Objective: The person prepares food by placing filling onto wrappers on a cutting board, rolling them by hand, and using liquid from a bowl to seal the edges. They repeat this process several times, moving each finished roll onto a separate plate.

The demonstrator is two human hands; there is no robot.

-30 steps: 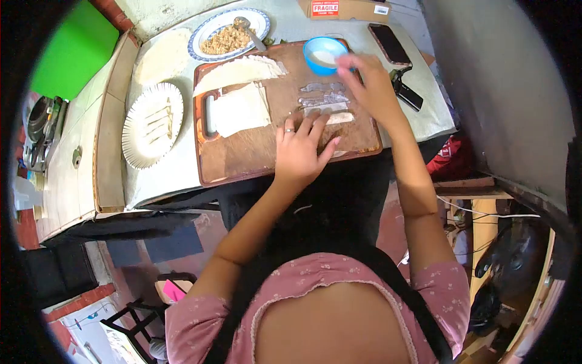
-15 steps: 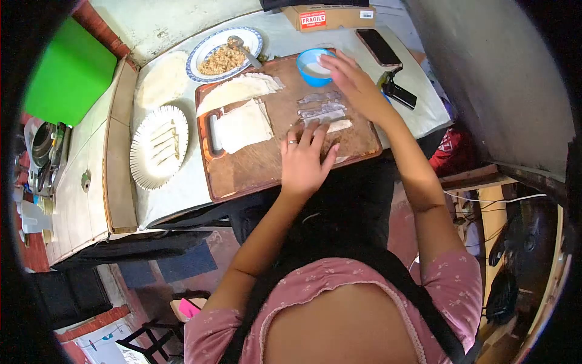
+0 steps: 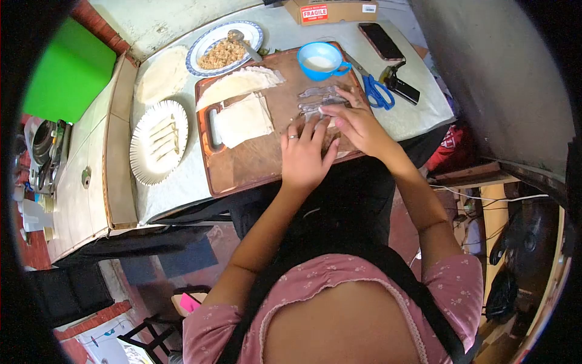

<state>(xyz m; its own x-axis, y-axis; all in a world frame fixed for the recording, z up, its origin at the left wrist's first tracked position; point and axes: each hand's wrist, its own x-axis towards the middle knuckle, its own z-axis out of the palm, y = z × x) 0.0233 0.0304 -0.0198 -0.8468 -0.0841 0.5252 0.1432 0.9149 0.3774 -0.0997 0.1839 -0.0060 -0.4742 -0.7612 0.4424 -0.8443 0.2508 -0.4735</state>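
My left hand [image 3: 304,155] rests palm down on the brown wooden board [image 3: 242,171], its fingers spread at the near end of a pale wrapper strip. Beside it, my right hand [image 3: 361,128] is over the same strip, thumb and fingers bent toward it; its fingertips partly cover the strip, so any grip is unclear. Greyish strips [image 3: 319,91] lie just beyond the hands. A blue cup [image 3: 323,61] of whitish liquid stands at the board's far right. Square wrappers [image 3: 244,123] are stacked left of my left hand, with a folded round wrapper [image 3: 239,86] above them.
A fluted white plate [image 3: 140,145] holds several thin rolls. Behind the board is a blue-rimmed plate [image 3: 256,36] with brown filling and a spoon. Blue scissors [image 3: 378,92], a phone [image 3: 381,41] and a black object [image 3: 405,91] lie right. A cardboard box [image 3: 339,11] sits at the back.
My right hand has come down from the blue cup to the strip beside my left hand, uncovering the cup and the scissors. My left hand has barely moved.
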